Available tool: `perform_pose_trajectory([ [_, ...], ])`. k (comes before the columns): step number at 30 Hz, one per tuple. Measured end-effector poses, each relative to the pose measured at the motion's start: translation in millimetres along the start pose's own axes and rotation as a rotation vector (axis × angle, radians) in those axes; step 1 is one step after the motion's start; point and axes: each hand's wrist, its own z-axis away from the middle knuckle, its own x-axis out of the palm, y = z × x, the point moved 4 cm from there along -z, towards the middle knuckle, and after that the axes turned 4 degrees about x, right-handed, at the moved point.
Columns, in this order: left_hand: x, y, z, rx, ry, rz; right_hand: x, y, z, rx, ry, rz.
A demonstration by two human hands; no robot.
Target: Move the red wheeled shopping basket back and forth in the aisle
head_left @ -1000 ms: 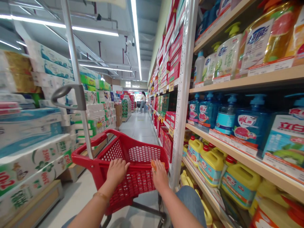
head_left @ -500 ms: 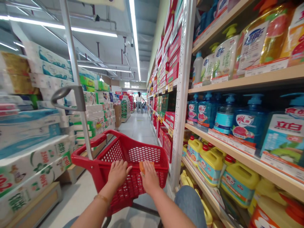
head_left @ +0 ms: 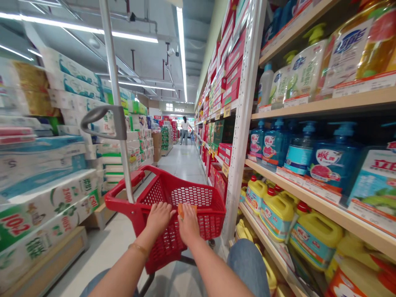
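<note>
A red plastic shopping cart [head_left: 198, 222] with perforated basket walls stands in front of me. My left hand [head_left: 161, 216] is closed over its near rim, thumb spread to the right. My right hand [head_left: 188, 227] presses an orange cloth or sponge [head_left: 182, 210] on the same rim, a little to the right. Fingers hide most of the orange piece, so its exact kind is unclear. A metal pole [head_left: 125, 165] with a grey loop handle [head_left: 120, 123] rises from the cart's left side.
Shelves on the right hold blue pump bottles [head_left: 298, 150] and yellow detergent jugs [head_left: 274, 214]. A white metal post [head_left: 239, 144] stands close to the cart. Stacked tissue packs [head_left: 46, 214] line the left. Down the aisle [head_left: 182, 161], a person [head_left: 185, 130] stands far off.
My right hand has slid left along the rim with the orange piece, closer to my left hand. The cart and surroundings sit farther right in view. The distant person has turned or shifted.
</note>
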Motion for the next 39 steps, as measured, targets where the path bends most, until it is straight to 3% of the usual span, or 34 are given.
perform_pose_trajectory([
  [3, -7.1, -9.4, 2.4, -0.036, 0.035, -0.009, -12.5, 22.3, 2.3, -0.031, 0.001, 0.023],
  [6, -10.4, -19.3, 2.4, -0.117, 0.049, -0.059, -24.9, 49.7, 2.2, 0.086, 0.032, 0.084],
  [8, -9.6, -19.6, 0.6, -0.131, 0.017, -0.065, -24.9, 53.6, 0.6, 0.169, 0.050, 0.111],
  [11, -9.0, -11.1, -2.0, -0.130, -0.009, -0.060, -13.2, 33.7, -3.3, 0.202, 0.062, 0.080],
  [14, -12.4, 3.2, -3.2, -0.112, 0.014, -0.051, -1.1, 4.6, -7.3, 0.117, 0.046, -0.021],
  [17, -19.1, 13.6, -2.5, -0.098, 0.015, -0.013, -2.8, -2.1, -8.9, 0.016, 0.022, -0.083],
  [20, -29.5, 12.1, 1.2, -0.122, 0.040, -0.003, -16.6, 21.4, -8.9, -0.027, 0.014, -0.067],
  [23, -37.4, 3.9, 5.7, -0.145, 0.084, -0.022, -29.1, 55.5, -11.0, 0.095, 0.066, -0.013],
  [25, -36.5, 1.3, 5.3, -0.115, 0.057, 0.011, -29.9, 64.9, -12.9, 0.155, 0.099, 0.007],
  [28, -31.1, 2.9, 0.0, -0.096, -0.003, 0.075, -21.1, 50.4, -13.9, 0.168, 0.108, -0.013],
  [33, -32.1, 13.9, -3.5, -0.124, 0.011, 0.087, -8.5, -0.3, -10.0, -0.054, 0.057, -0.164],
  [36, -42.0, 15.6, 5.2, -0.070, 0.132, 0.125, -13.2, -0.4, -7.8, -0.114, 0.054, -0.200],
  [39, -63.5, -7.3, 22.0, -0.129, 0.490, 0.105, -20.3, 21.2, -7.9, -0.103, 0.081, -0.175],
])
